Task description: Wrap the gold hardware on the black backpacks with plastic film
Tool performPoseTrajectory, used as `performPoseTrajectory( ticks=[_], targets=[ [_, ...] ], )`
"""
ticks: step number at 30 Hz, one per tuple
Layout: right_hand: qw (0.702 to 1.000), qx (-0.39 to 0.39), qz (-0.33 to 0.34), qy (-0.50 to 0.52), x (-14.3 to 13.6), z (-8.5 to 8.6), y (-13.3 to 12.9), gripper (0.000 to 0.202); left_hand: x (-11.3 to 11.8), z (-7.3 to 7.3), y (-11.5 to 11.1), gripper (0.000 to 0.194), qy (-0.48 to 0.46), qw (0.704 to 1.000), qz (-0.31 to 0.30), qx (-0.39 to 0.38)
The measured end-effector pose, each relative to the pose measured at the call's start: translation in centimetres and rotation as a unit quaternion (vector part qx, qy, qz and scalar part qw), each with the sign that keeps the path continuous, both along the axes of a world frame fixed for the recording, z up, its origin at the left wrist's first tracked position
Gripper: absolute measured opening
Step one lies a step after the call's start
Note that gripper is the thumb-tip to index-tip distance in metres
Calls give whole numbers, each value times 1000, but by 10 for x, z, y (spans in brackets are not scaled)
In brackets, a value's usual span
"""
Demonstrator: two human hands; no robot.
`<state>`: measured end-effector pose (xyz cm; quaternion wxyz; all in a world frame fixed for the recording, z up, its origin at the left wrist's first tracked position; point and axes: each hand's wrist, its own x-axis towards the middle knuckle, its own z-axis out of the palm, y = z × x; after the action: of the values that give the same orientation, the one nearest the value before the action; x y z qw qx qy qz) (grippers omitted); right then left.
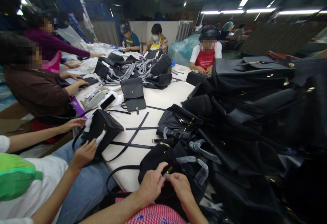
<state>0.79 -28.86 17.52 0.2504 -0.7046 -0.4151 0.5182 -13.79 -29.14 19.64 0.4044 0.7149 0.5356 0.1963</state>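
In front of me a black bag (156, 154) rests at the table edge against my lap. My left hand (152, 182) lies over its near side, thumb and fingertips pinched at a small gold zipper pull (169, 170). My right hand (181, 186) meets it from the right, its fingertips pinched on the same small part. A bit of pale, clear wrapping (165, 175) shows between the fingertips. The bag's grey film-wrapped handle (201, 168) stands up on its right, and a black strap (119, 171) loops off to the left.
Black bags (245, 91) are heaped high at my right. Another black bag (178, 120) lies just beyond mine. Loose straps (135, 135) cross the white table (163, 96). At left, a co-worker's hands (85, 150) handle a bag. More bags (133, 69) and co-workers are farther off.
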Motion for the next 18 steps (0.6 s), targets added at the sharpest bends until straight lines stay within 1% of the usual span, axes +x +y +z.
performPoseTrajectory(
  ticks=[2,4,6,7,9,10,11,12,13,14,15,16,18],
  targets=[
    [1000,-8,-8,10,1,0,0,27,-5,2,0,44,26,996,-71,50],
    [999,-21,-19,25,1,0,0,25,-9,3,1,39,54,989,-118,78],
    [998,-42,-30,45,1,0,-1,24,-10,2,3,35,74,985,-131,82],
    [996,-56,-35,57,0,0,-2,24,-10,1,3,34,71,987,-124,78],
    [992,-86,-44,84,-1,1,-3,24,-8,-3,4,30,32,995,-79,45],
    [989,-100,-49,98,-2,2,-4,24,-7,-6,5,26,-9,999,-35,-4],
    [986,-113,-54,113,-2,3,-5,23,-5,-10,6,22,-58,996,18,-72],
    [982,-124,-58,128,-3,3,-6,23,-3,-13,7,19,-106,981,71,-148],
    [979,-133,-62,143,-3,3,-7,21,-1,-17,7,19,-146,958,116,-218],
    [975,-140,-67,158,-3,3,-8,21,0,-21,8,21,-177,934,146,-274],
    [971,-146,-73,173,-3,2,-9,21,1,-23,9,24,-197,917,162,-308],
    [968,-149,-80,186,-3,1,-9,22,1,-26,9,27,-207,908,167,-323],
    [961,-149,-98,210,-3,-2,-11,23,1,-28,10,33,-220,902,168,-332]
  ],
)
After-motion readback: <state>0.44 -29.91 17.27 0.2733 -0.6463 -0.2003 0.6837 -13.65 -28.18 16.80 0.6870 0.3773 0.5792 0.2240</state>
